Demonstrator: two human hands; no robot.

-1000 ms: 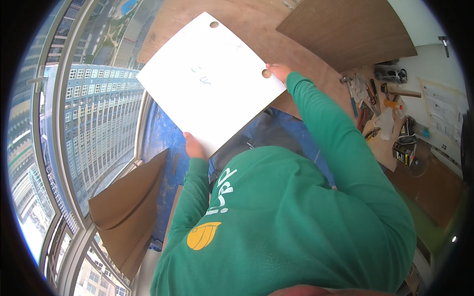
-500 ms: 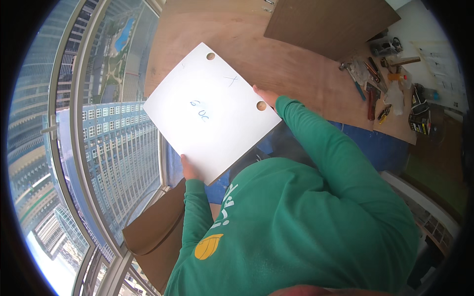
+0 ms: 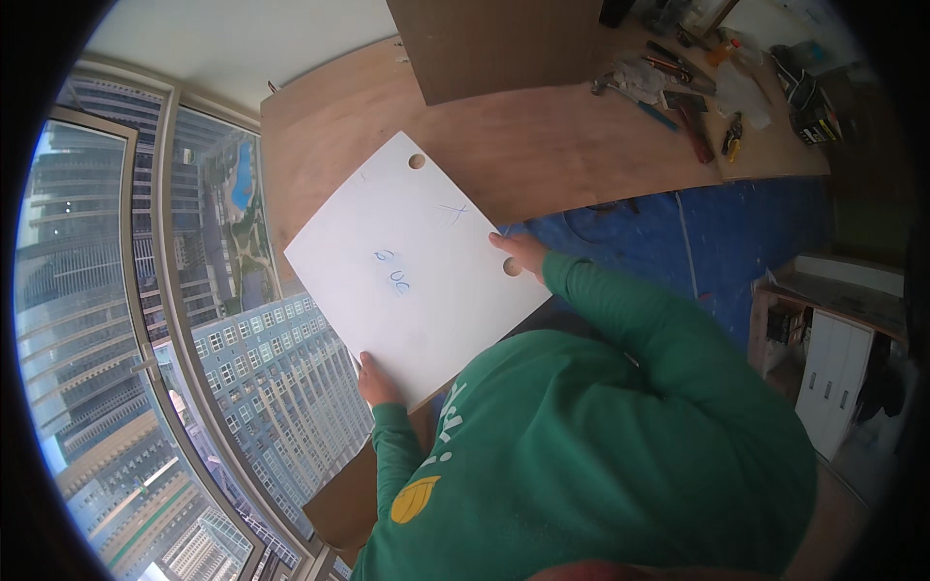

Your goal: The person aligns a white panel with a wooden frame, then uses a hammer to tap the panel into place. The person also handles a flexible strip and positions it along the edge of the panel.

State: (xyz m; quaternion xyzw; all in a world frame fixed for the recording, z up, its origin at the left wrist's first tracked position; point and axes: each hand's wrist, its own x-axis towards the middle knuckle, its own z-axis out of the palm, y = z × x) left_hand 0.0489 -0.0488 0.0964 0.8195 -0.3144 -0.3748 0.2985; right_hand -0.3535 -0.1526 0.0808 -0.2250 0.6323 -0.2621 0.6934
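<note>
a way is left over the wooden worktop [image 3: 542,160], between the white panel [image 3: 436,290] and the brown board [image 3: 499,48]; further right it is obstructed by scattered tools [image 3: 694,131], and leftward by the window frame [image 3: 168,194].

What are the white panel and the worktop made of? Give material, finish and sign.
White panel: probably wood-based board with a smooth white coating; its round cut-outs look tan inside.
Worktop: likely plywood, matte and seemingly unpainted, judging by its reddish-brown, streaky surface.
</note>
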